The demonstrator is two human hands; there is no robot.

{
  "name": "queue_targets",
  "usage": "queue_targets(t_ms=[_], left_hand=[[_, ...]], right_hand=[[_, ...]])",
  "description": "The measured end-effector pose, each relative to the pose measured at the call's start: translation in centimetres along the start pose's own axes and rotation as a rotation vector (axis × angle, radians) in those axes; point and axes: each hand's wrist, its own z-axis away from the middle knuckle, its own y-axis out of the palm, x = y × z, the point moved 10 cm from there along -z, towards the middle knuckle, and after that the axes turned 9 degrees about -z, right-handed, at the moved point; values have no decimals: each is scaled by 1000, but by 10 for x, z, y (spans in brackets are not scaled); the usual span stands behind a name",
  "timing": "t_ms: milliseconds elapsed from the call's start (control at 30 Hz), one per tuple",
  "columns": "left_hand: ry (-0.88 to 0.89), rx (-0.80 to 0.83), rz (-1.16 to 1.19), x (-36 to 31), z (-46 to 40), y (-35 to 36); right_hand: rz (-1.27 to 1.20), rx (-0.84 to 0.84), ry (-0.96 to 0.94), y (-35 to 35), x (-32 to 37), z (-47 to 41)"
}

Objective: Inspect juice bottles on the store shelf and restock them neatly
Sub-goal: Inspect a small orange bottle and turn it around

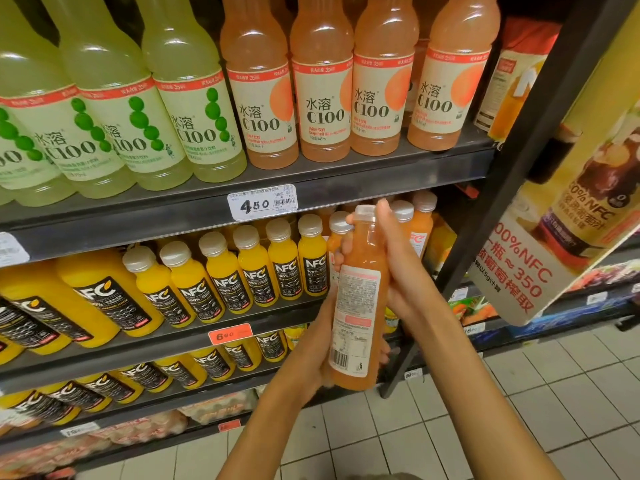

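So the bottle in hand (356, 299) was a pinkish-orange juice, held upright in front of the shelving, just right of the yellow NFC row (242, 271) and below the 4.50 price tag (262, 203); its back label with the barcode faced the camera, which I'd guess was the whole point, since that's where dates and small print sit; looked like the inspect part of the job, not the restock part.

Left hand (320, 344) cupped the lower body from the left and behind, fingers curled round the bottle so the tips peeked out on the right side near the barcode; that grip carried the weight. Right hand (401, 271) came in from the right, palm against the upper body, fingers wrapped behind the shoulder of the bottle with tips showing left of the neck, and the thumb lying straight up beside the pale cap (364, 212); so both grips were closed round the bottle, neither one spread. Both forearms rose from the bottom edge and met at the bottle.

Just behind the cap, bottles of the same colour (412, 223) stood at the right end of the NFC shelf; my bet is that's where it belongs. Above the price tag, the grapefruit C100 bottles (346, 98) and the green C100 bottles (138, 116) stood in tidy rows, labels forward; I couldn't see an obvious gap from here.
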Motion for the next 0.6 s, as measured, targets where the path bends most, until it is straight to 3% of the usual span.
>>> queue_targets(t_ms=[67,233,367,467,533,600], left_hand=[[-13,-241,-150,-8,2,-27],[17,-239,-384,-25,19,-24],[55,46,-1,-20,32,6],[-12,233,152,-14,39,35],[-36,229,156,-12,38,43],[-1,81,49,-17,35,34]], right_hand=[[179,-61,-69,-2,11,2],[240,-177,-46,-12,14,4],[38,-98,28,-7,11,2],[-206,-4,93,6,7,1],[-271,40,111,12,5,0],[-192,2,93,6,8,1]])
